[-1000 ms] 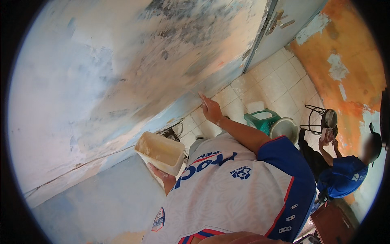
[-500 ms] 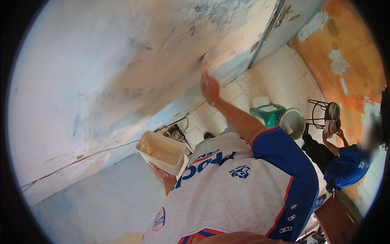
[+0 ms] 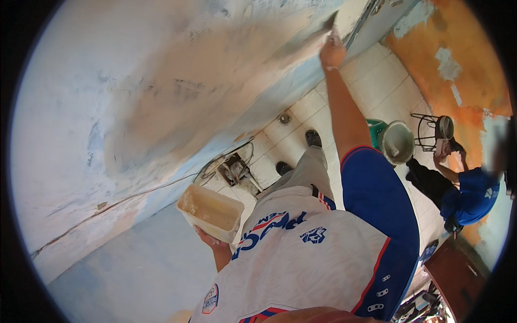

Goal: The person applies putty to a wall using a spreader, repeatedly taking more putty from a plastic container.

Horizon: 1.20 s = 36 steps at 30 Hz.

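Note:
A patchy, stained wall (image 3: 161, 97) fills the upper left. High against it, near the door frame, my right hand (image 3: 332, 53) grips a flat metal putty knife (image 3: 330, 22), its blade on or very near the surface. Low at the centre, my left hand (image 3: 211, 238) supports a pale rectangular plastic tub (image 3: 210, 210) with beige residue inside. The fingers of that hand are partly hidden beneath the tub.
On the tiled floor (image 3: 377, 81) are a green stool (image 3: 375, 132), a grey bucket (image 3: 397, 142) and a cable-strewn opening (image 3: 234, 172). A person in a blue shirt (image 3: 468, 196) crouches by a black metal stool (image 3: 425, 132) and orange wall. A brown cabinet (image 3: 453, 274) stands lower right.
My right arm has swept upward and rightward along the wall with the knife. More of my legs and feet now shows. The tub remains in my left hand.

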Tool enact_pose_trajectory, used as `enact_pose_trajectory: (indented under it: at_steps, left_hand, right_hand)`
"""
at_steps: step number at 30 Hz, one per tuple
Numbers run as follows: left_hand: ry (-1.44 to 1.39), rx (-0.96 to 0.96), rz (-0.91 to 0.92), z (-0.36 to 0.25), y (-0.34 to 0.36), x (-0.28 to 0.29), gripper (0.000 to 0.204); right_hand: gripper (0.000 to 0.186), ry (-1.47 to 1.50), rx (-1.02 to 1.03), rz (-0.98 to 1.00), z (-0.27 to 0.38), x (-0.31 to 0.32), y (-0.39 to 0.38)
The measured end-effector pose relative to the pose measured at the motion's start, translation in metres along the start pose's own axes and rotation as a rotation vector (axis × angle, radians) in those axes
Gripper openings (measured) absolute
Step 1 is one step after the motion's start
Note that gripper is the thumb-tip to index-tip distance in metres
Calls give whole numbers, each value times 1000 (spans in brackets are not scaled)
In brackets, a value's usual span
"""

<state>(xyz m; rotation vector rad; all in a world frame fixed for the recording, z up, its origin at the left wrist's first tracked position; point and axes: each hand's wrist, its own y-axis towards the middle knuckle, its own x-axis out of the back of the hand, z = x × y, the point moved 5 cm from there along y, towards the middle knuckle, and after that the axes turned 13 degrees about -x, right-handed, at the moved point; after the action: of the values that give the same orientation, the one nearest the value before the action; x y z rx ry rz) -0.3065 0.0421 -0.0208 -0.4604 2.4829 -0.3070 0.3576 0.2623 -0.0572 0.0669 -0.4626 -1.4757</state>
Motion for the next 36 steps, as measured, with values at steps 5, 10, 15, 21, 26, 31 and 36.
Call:
enact_pose_trajectory:
  at_steps: [5, 10, 15, 21, 26, 31, 36]
  left_hand:
    - [-72, 32, 24, -13, 4, 23, 64]
    - [-43, 13, 86, -23, 8, 26, 66]
    - [-31, 11, 84, -27, 13, 23, 67]
    - [-28, -11, 55, -23, 2, 7, 67]
    - [-51, 51, 23, -8, 12, 2, 66]
    - [15, -16, 32, -1, 21, -10, 67]
    - [10, 2, 64, 2, 17, -44, 67]
  right_hand:
    - [33, -1, -167, 376, 25, -11, -184]
    - [34, 65, -368, 405, 11, 41, -183]
    - [34, 60, 81, -218, 2, 24, 10]
    - [21, -224, 32, 79, 7, -21, -16]
    - [31, 204, -171, 529, 36, 30, -198]
    - [35, -14, -436, 504, 15, 44, -117]
    - [28, -71, 5, -81, 4, 16, 33]
